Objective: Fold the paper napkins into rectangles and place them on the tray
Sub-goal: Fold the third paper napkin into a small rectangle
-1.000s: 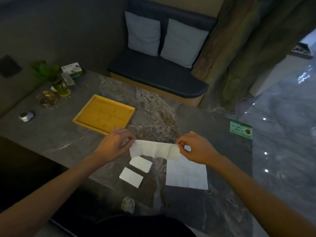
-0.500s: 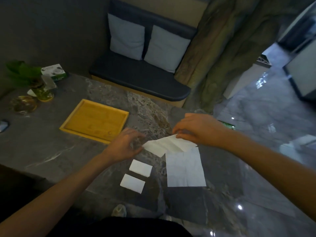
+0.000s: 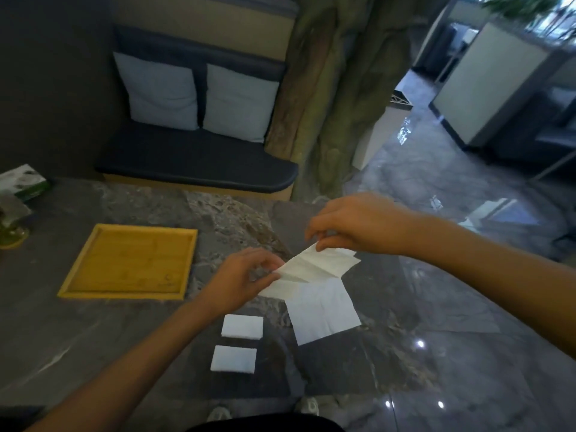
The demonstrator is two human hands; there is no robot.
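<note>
Though creased, napkin [image 3: 314,266] between hands.

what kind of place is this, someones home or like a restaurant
Probably a restaurant or cafe, not a home. A built-in bench seat with two cushions faces a stone-look table, a fake tree trunk stands as decor, and the polished floor runs on to more partitioned seating.
</note>
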